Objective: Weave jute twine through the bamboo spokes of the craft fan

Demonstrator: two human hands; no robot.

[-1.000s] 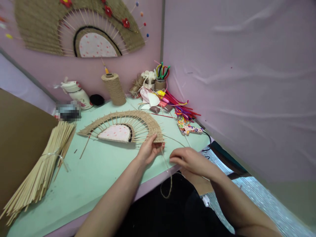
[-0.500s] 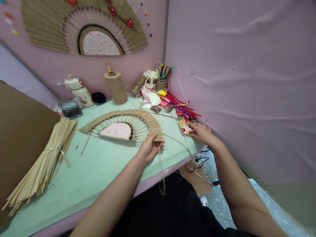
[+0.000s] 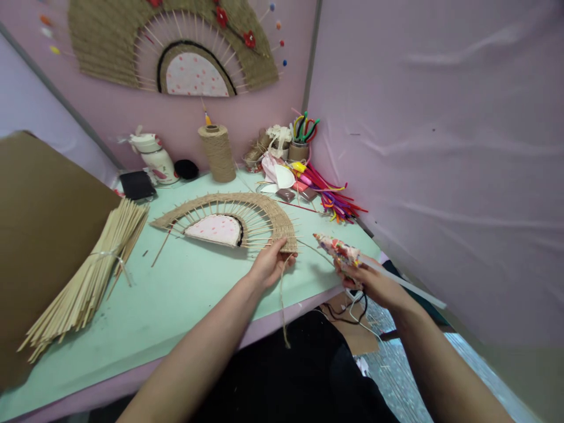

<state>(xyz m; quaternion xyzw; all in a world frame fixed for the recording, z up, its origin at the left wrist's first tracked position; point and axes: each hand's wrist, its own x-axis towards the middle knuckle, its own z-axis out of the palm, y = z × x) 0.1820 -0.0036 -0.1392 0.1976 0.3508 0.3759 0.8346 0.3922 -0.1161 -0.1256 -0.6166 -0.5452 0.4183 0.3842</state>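
Note:
My left hand grips the near right corner of a woven twine fan, thumb on top and fingers beneath. Thin sticks radiate through the weave around a white half-circle with pink spots. A loose twine end hangs from that corner over the table edge. In my right hand is a glue gun with a colourful patterned body, its nozzle pointing left toward the fan but apart from it. A long translucent glue stick juts out of its back.
A bundle of flat sticks lies at left beside a brown board. Along the back stand a bottle, a twine spool, a scissors holder and pipe cleaners. A larger fan hangs on the wall. Cables dangle below the edge.
My right hand has lifted the glue gun off the table and brought it nearer, turning its nozzle leftward. The left hand keeps its hold on the fan. The view has shifted slightly.

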